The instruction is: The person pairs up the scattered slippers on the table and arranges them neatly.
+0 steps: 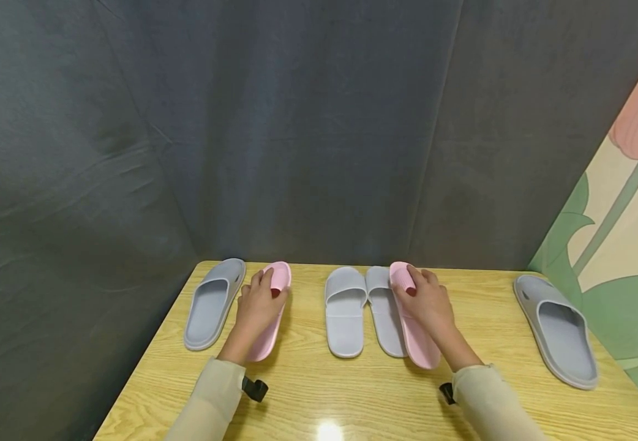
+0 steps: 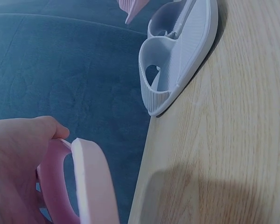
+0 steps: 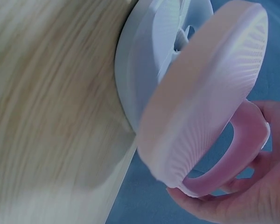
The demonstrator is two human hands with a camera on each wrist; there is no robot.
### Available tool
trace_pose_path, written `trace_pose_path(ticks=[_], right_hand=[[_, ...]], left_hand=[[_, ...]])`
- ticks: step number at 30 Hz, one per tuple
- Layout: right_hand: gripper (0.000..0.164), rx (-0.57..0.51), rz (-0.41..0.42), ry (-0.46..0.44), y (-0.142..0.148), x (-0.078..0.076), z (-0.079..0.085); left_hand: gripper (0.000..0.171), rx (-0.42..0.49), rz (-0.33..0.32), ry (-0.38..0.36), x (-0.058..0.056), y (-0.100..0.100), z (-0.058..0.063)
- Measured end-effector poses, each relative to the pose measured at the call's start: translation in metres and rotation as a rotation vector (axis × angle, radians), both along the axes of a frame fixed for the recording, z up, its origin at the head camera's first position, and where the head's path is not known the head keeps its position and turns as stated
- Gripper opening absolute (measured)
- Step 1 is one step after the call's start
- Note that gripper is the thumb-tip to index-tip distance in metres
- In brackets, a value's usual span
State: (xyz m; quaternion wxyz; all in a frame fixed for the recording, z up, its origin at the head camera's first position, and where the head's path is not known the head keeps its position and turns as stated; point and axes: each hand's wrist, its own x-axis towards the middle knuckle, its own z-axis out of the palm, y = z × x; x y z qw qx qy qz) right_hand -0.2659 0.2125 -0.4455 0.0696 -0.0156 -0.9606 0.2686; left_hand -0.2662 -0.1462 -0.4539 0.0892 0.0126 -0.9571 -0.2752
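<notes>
My left hand [image 1: 257,306] grips a pink slipper [image 1: 264,343] by its strap, and in the left wrist view that slipper is raised off the table, its shadow on the wood. A second pink slipper [image 1: 422,349] hangs from my right hand [image 1: 428,304], which holds it by the strap with the sole tilted. It overlaps part of a grey slipper [image 1: 387,324] in the head view; whether the two touch I cannot tell. Beside that one lies another grey slipper [image 1: 344,331], the two straps meeting at the inner edges.
A larger grey slipper [image 1: 206,315] lies at the table's left edge, left of my left hand. Its like, another grey slipper [image 1: 564,337], sits far right. Dark cloth [image 1: 319,135] rises behind the wooden table [image 1: 302,398]; a flower-painted panel [image 1: 627,263] stands at the right.
</notes>
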Motion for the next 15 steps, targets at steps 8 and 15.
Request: trace_pose_path(ticks=[8,15], right_hand=[[0.072,-0.029,-0.001,-0.022,-0.011,0.000,0.001],[0.072,-0.036,0.013,-0.030,-0.019,-0.001,0.002]], left_hand=[[0.072,0.001,0.004,0.000,0.000,0.001,0.002],[0.072,0.004,-0.002,-0.003,0.001,0.003,0.003]])
